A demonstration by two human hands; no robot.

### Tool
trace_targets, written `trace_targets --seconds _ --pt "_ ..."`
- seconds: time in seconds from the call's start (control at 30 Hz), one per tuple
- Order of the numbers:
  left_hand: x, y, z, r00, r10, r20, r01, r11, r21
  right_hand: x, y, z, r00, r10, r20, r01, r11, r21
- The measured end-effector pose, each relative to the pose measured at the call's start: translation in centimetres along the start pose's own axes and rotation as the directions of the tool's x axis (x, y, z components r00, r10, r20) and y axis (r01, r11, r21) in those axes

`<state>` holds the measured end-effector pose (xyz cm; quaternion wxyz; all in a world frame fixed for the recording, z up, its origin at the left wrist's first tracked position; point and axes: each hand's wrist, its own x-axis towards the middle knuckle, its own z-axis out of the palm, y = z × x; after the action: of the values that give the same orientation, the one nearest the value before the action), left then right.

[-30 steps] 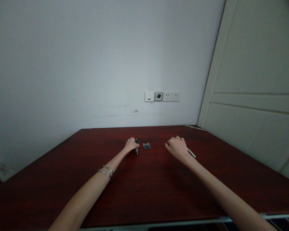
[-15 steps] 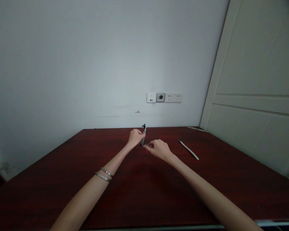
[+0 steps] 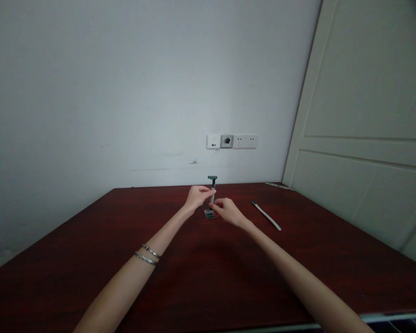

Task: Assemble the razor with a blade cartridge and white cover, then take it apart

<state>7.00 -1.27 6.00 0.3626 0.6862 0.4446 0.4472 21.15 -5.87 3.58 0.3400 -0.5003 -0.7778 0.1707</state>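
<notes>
Two bare hands meet over the middle of a dark red table [image 3: 201, 282], toward its far side. Between them stands a razor [image 3: 213, 196], upright, its green-and-black head at the top. The left hand [image 3: 194, 198] pinches the razor's handle between thumb and fingers, just below the head. The right hand [image 3: 229, 213] is at the razor's foot with its fingertips drawn together; whether they grip the handle or the small clear stand [image 3: 208, 214] below, I cannot tell. The stand lies on the table, and the fingers hide how the razor's lower end sits against it. To the right, well apart from both hands, a white toothbrush [image 3: 266, 216] lies slanted, dark head at the far end. Two silver bracelets [image 3: 145, 258] circle the left wrist.
</notes>
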Motion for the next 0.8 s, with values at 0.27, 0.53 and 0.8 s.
trace_targets --seconds 0.27,0.53,0.8 --pt "-0.1 0.0 1.1 0.971 -0.092 0.219 0.155 0.944 -0.291 -1.3 1.8 -1.9 0.979 0.006 0.203 -0.048 0.979 0.200" --pt "0.4 -0.6 4.1 0.987 -0.160 0.032 0.162 0.950 -0.266 -1.0 1.6 -2.8 0.995 -0.007 -0.102 -0.028 0.940 -0.339" --pt "0.5 -1.9 4.1 0.992 0.095 0.088 -0.106 0.986 0.129 -1.0 4.4 -5.2 0.987 0.037 -0.158 -0.111 0.862 -0.495"
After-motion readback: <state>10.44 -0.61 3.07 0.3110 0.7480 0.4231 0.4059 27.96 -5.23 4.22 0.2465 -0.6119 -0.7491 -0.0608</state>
